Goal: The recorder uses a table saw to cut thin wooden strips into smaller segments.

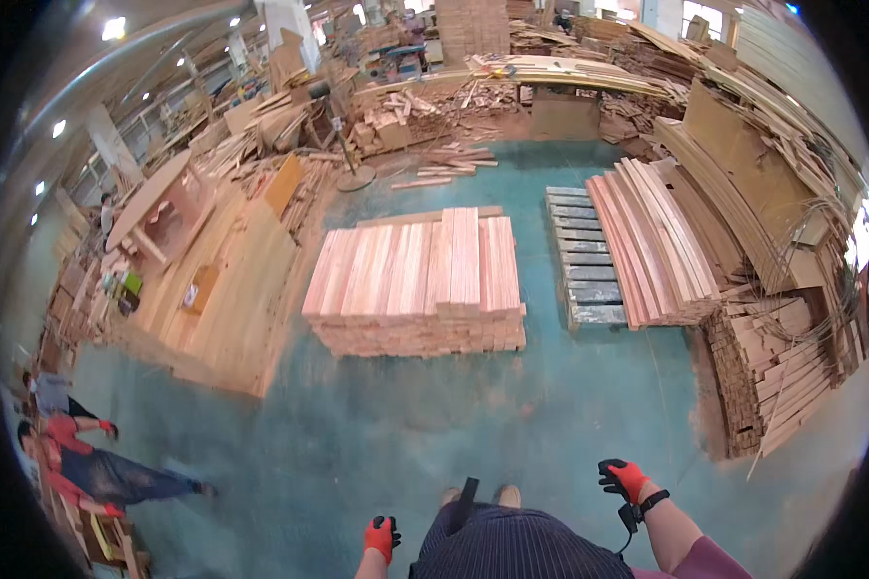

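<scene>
Left fingers (390, 527) and right fingers (610, 468) loosely curled, released; plank stack (410, 280) well ahead. Green floor (396, 415) between, up to stack's near edge.

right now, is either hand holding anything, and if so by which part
No held thing shows in either gloved hand: the left hand and the right hand are both apart from the stacked boards.
</scene>
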`<action>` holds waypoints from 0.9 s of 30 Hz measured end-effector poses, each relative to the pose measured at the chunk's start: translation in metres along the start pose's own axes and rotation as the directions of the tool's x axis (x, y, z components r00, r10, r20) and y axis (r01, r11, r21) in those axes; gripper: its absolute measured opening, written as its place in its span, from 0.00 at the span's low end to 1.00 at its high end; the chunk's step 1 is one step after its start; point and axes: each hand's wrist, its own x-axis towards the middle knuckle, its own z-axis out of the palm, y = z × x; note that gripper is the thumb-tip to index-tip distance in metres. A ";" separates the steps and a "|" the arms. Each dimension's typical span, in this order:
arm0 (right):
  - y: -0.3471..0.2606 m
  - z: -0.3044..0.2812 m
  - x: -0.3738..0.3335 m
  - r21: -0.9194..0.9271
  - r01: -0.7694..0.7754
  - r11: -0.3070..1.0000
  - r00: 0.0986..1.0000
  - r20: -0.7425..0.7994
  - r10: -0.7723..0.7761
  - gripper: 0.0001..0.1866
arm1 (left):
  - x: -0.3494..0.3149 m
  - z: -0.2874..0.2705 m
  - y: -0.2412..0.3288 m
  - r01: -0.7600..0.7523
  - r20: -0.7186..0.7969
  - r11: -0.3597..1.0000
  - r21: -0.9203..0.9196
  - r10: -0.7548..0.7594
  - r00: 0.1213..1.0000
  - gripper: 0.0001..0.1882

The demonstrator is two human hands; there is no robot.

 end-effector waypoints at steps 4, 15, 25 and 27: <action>-0.031 -0.047 0.028 0.073 -0.041 0.997 0.995 -0.089 0.047 0.22 | 0.028 0.107 0.068 -0.079 0.019 0.976 0.201 0.076 0.997 0.24; -0.083 -0.072 0.083 0.338 -0.020 0.941 0.941 -0.311 0.132 0.31 | 0.184 0.195 0.283 0.002 -0.052 0.892 0.453 0.024 0.998 0.25; -0.196 -0.201 0.194 0.378 -0.070 0.923 0.932 -0.306 0.196 0.25 | 0.266 0.454 0.429 -0.438 0.027 0.786 0.437 0.475 0.879 0.19; -0.239 -0.252 0.226 0.346 -0.028 0.938 0.936 -0.320 0.146 0.24 | 0.240 0.527 0.440 -0.432 0.082 0.833 0.346 0.431 0.898 0.30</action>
